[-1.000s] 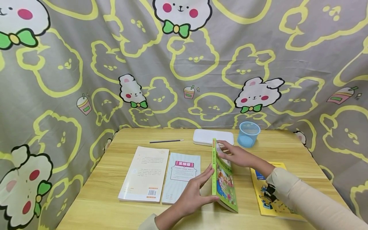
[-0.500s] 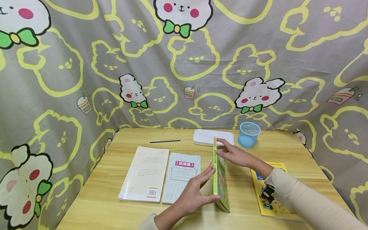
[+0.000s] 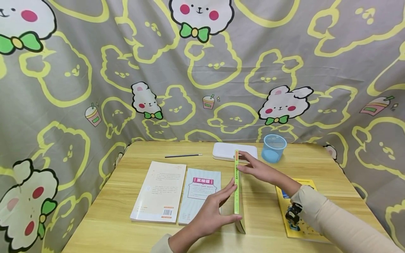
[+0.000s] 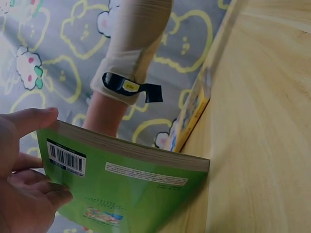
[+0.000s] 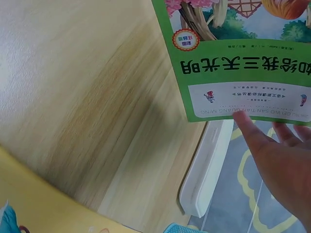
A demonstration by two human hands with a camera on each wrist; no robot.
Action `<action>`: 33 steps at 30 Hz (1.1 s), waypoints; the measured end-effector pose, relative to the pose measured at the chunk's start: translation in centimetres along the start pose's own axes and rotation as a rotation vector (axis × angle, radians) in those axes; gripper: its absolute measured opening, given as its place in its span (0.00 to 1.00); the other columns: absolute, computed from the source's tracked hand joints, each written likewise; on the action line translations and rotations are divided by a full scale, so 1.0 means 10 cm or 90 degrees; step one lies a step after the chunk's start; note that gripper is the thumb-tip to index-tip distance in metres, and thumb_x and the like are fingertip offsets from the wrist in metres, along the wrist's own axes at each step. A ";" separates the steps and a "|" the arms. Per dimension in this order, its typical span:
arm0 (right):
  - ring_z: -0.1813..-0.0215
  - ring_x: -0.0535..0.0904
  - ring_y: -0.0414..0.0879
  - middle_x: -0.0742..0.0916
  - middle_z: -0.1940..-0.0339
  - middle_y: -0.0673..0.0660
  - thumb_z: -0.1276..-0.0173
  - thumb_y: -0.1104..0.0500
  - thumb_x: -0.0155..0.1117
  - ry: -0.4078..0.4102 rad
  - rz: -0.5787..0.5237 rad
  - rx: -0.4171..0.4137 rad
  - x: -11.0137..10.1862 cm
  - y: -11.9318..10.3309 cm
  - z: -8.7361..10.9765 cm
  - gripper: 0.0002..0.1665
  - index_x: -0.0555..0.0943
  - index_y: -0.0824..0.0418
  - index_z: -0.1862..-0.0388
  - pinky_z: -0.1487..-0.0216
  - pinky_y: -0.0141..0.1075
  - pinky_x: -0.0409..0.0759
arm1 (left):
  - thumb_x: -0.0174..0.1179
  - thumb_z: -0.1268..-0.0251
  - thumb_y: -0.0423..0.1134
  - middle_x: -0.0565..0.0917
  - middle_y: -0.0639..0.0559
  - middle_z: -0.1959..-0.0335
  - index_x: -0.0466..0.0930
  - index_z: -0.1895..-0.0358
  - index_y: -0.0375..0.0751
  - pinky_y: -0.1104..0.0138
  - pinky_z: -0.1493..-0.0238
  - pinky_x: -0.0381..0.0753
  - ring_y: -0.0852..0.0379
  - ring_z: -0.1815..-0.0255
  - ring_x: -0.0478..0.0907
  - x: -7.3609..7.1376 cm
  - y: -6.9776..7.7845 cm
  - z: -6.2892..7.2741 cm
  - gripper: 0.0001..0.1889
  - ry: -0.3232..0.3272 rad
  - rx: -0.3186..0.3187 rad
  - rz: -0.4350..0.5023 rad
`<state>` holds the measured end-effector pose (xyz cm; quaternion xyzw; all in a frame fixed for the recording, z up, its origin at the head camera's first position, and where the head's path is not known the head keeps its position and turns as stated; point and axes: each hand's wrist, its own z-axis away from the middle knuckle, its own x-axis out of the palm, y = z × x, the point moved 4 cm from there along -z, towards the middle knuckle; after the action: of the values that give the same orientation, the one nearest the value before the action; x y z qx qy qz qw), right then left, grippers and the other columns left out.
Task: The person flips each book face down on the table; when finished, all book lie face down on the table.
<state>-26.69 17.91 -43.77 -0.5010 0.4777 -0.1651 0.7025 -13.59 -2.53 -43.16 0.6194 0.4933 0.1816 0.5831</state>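
A green paperback book (image 3: 236,196) stands on edge on the table, spine up, almost vertical. My left hand (image 3: 213,212) grips it by the near end, thumb at the edge and fingers against the back cover with the barcode, as the left wrist view shows. At the far end my right hand (image 3: 261,171) pinches the same book; in the right wrist view its thumb (image 5: 248,128) lies on the lower border of the illustrated front cover, with the other fingers partly behind it.
Left of the hands lie a cream book (image 3: 159,193) and a pale blue book (image 3: 194,191). A yellow book (image 3: 307,230) lies under the right forearm. Along the back are a dark thin pen or pencil (image 3: 183,155), a white case (image 3: 223,150) and a blue cup (image 3: 274,151).
The green book has tilted from leaning with its front cover showing to nearly vertical, its lower edge swinging left. Both hands keep their grip in about the same place.
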 end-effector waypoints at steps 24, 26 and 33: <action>0.20 0.57 0.69 0.49 0.15 0.69 0.20 0.53 0.60 0.004 -0.269 -0.002 0.07 0.04 0.03 0.51 0.40 0.62 0.14 0.28 0.42 0.75 | 0.76 0.39 0.44 0.59 0.50 0.18 0.68 0.24 0.36 0.56 0.22 0.64 0.51 0.21 0.61 -0.05 0.11 -0.03 0.41 -0.016 0.039 -0.131; 0.21 0.58 0.70 0.49 0.15 0.69 0.20 0.54 0.60 0.009 -0.279 -0.006 0.06 0.04 0.04 0.50 0.41 0.62 0.14 0.30 0.40 0.76 | 0.76 0.39 0.43 0.58 0.50 0.18 0.67 0.24 0.36 0.56 0.22 0.63 0.51 0.21 0.61 -0.04 0.10 -0.03 0.42 -0.015 0.040 -0.128; 0.20 0.56 0.70 0.52 0.16 0.70 0.21 0.57 0.60 0.014 -0.277 -0.024 0.03 0.03 0.06 0.48 0.44 0.55 0.14 0.31 0.40 0.77 | 0.74 0.37 0.47 0.56 0.53 0.17 0.60 0.20 0.39 0.56 0.22 0.63 0.50 0.19 0.59 0.03 0.05 -0.02 0.46 0.009 0.059 -0.132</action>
<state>-26.05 18.14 -44.14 -0.6034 0.3691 -0.3095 0.6356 -13.46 -2.05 -42.80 0.5902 0.5664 0.1017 0.5662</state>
